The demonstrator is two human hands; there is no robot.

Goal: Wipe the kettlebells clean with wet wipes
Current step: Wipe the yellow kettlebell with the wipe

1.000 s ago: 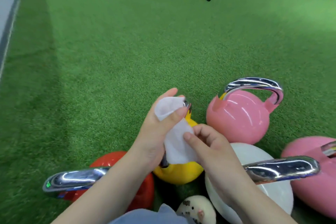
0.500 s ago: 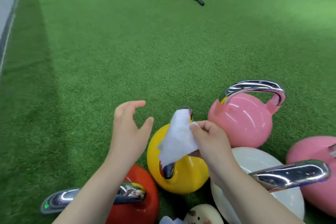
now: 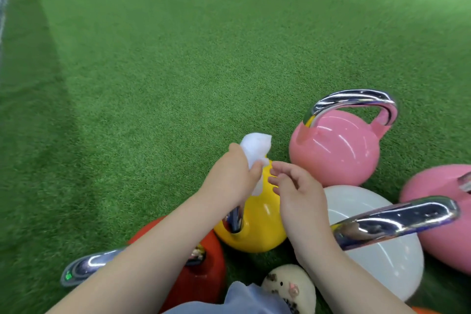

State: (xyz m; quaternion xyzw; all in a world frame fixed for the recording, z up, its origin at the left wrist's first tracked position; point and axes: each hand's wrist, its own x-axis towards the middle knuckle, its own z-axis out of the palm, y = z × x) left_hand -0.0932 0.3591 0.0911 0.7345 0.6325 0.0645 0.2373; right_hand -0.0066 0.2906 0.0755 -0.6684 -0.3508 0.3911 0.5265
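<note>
Leftmost, a red kettlebell (image 3: 201,273) is seen on the green turf (image 3: 127,109), touching the yellow kettlebell (image 3: 260,222) to its right. Over the yellow kettlebell a bunched white wipe (image 3: 254,150) is gripped by the left hand (image 3: 229,181), fingers curled round it. Just right of that kettlebell the right hand (image 3: 298,194) is held loosely spread, holding nothing. Further right, a white kettlebell (image 3: 377,257) and two pink ones (image 3: 336,150) are clustered.
</note>
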